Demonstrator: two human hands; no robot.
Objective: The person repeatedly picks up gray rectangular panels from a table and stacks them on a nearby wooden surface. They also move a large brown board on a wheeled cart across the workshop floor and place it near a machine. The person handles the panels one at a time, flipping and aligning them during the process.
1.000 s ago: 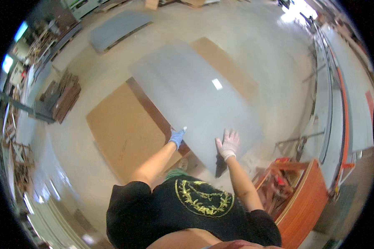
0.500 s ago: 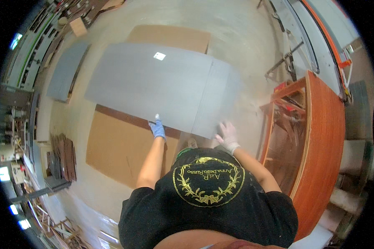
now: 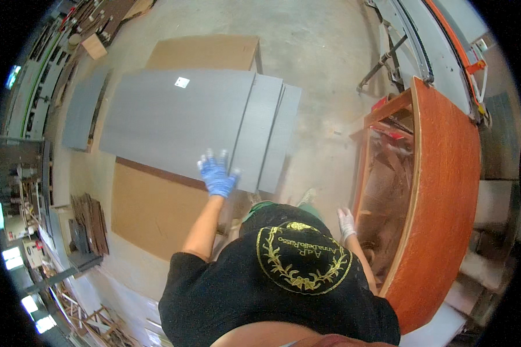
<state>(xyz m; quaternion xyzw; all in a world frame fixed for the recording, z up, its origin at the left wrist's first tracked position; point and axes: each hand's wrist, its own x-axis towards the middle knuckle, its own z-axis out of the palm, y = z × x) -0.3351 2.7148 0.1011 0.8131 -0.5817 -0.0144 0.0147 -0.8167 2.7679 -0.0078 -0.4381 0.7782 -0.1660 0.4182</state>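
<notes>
Grey flat panels (image 3: 173, 115) lie in a slightly staggered stack in front of me, with a small white label (image 3: 182, 82) on the top one. Over the near edge of this stack, my left hand (image 3: 216, 175) in a blue glove with whitish fingertips is open, fingers spread. Whether its palm presses on the panel I cannot tell. My right hand (image 3: 346, 224), in a white glove, hangs at my right side with loosely stretched fingers and nothing visible in it. It is nearest to the open front of a reddish-brown wooden cabinet (image 3: 446, 196).
Brown boards (image 3: 147, 214) lie under and around the grey stack. Another grey panel pile (image 3: 84, 110) stands further left. Dark brown strips (image 3: 90, 222) are bundled at the left. A machine with an orange rail (image 3: 446, 29) runs along the far right.
My left hand has gone from gripping the panel's near edge to lying spread over it. My right hand has left the panel corner and dropped right. The panels' right ends now show staggered.
</notes>
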